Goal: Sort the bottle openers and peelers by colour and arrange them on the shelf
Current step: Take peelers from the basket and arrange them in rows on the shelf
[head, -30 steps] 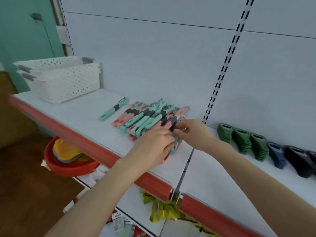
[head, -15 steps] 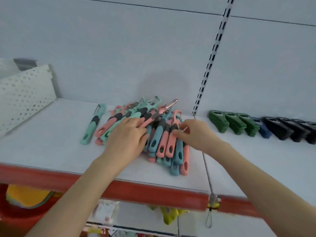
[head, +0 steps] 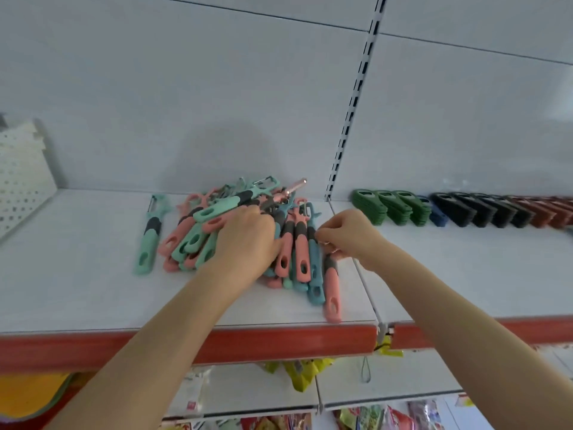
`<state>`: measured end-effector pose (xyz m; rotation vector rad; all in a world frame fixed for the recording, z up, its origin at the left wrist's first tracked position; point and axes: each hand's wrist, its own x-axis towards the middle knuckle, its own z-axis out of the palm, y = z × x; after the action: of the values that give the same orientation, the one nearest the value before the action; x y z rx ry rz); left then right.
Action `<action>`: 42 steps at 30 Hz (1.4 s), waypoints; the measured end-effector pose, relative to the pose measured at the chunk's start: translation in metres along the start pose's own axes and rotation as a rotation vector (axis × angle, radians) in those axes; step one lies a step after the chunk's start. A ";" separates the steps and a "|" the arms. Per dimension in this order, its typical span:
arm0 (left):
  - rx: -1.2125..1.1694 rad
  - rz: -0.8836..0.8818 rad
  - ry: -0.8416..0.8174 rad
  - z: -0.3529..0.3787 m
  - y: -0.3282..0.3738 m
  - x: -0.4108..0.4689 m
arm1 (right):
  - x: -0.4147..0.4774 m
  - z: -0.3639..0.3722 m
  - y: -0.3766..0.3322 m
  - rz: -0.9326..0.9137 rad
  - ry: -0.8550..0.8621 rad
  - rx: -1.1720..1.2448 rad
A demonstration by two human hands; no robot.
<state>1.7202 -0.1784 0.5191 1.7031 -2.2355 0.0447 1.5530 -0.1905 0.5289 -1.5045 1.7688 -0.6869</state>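
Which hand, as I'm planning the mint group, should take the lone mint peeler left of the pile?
Left, likely: the left hand rests on the pile, nearer the lone mint peeler; the right hand, fingers curled, works at the pile's right edge.

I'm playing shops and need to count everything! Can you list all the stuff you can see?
peeler pile: many, mint, pink and teal, middle of shelf
lone peeler: one, mint, just left of the pile
bottle openers: three green, one blue, several black, several red-brown, in a row along the back, right side
basket: one, white with holes, far left
shelf: one, white with a red front edge
packets: several, yellow and mixed colours, lower shelf
left grip: one hand, on the pile, fingers hidden
right grip: one hand, pinching at the pile's right edge
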 end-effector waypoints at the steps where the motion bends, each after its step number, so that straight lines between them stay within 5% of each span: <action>1: 0.007 -0.014 0.004 0.001 -0.003 0.002 | 0.000 -0.002 0.000 -0.002 -0.011 -0.012; 8: 0.006 -0.111 -0.001 0.004 -0.022 0.003 | 0.008 0.000 -0.005 -0.006 -0.133 -0.151; 14: 0.044 -0.170 -0.040 -0.002 -0.015 0.009 | 0.009 -0.002 -0.002 0.030 -0.171 -0.047; 18: -0.207 -0.245 -0.098 0.002 -0.018 0.013 | 0.011 -0.005 -0.002 0.038 -0.152 0.090; 24: -0.267 -0.217 -0.106 -0.001 -0.017 0.012 | 0.009 -0.014 0.003 0.047 -0.082 0.330; 31: -0.588 -0.325 -0.052 0.000 -0.031 0.006 | 0.012 -0.013 0.012 -0.001 -0.052 0.147; 42: -0.442 -0.246 -0.022 0.008 -0.019 0.006 | 0.014 0.001 0.005 -0.056 -0.132 -0.189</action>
<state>1.7352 -0.1908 0.5098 1.7084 -1.8524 -0.4891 1.5498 -0.2032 0.5217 -1.6900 1.7354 -0.4463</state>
